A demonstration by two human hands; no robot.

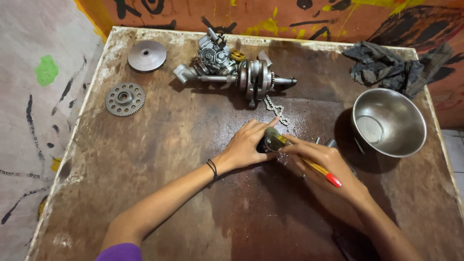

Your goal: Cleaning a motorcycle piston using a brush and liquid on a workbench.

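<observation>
Far left on the table (159, 159): a flat toothed gear (125, 99) and, behind it, a round metal disc (147, 55); both lying loose, well apart from the hands; further right at the back, a crankshaft assembly (237, 72) with a short chain (276, 110) trailing from it toward the middle.

Near the centre, the left hand (246, 145) resting flat on the table, fingers curled and closed against a small dark metal part (271, 142), pinning it from its left side; probably heavy for its size, stiff, not fragile; likely oily and so slippery, judging by the wet shine of the table around it; best taken by the sides with thumb and fingers pressing downward, as here, so it cannot roll.

Just beside it, the right hand (324, 162) clamped on a brush with a yellow and red handle (321, 171); bristles touching the top of the part; handle light and rigid, held like a pencil, near the bristle end for control.

Further right, a steel bowl (389, 121), tilted; behind it, a crumpled dark rag (391, 65).
</observation>
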